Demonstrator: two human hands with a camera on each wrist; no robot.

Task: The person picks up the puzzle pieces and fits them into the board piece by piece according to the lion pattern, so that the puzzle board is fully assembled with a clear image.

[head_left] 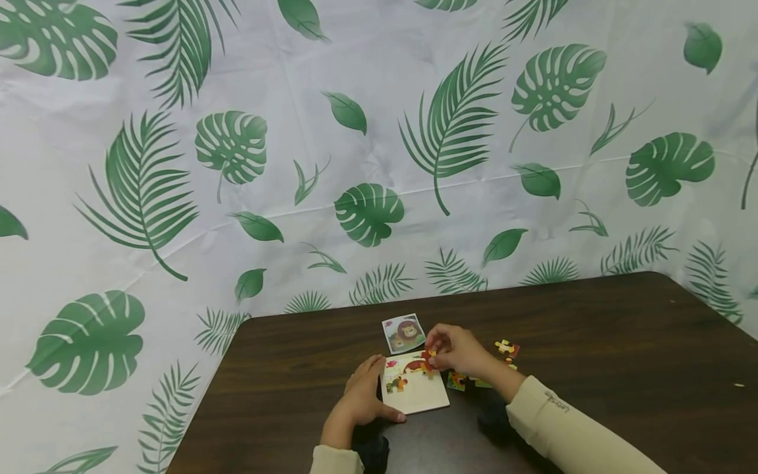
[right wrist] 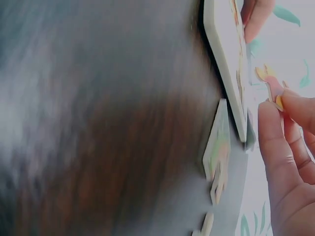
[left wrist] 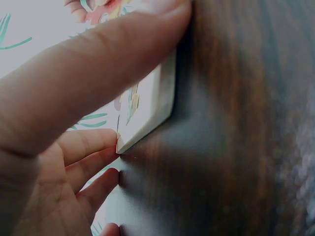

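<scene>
A square, pale wooden puzzle board point(head_left: 425, 395) lies on the table, with several fitted pieces along its far and left parts. My left hand point(head_left: 362, 392) holds the board, its thumb at the near edge and its fingers along the left side. Over the board's far right corner, my right hand point(head_left: 460, 350) pinches a red and yellow puzzle piece point(right wrist: 271, 84) between thumb and fingertips. In the right wrist view this piece is raised above the board's surface.
Just beyond the board lies a picture card point(head_left: 405, 333) with a lion on it. Loose puzzle pieces point(head_left: 456, 380) are beside the board's right edge, partly under the right forearm, and another piece point(head_left: 505, 347) lies farther right. A leaf-patterned cloth point(head_left: 367, 151) hangs behind the dark table point(head_left: 592, 342).
</scene>
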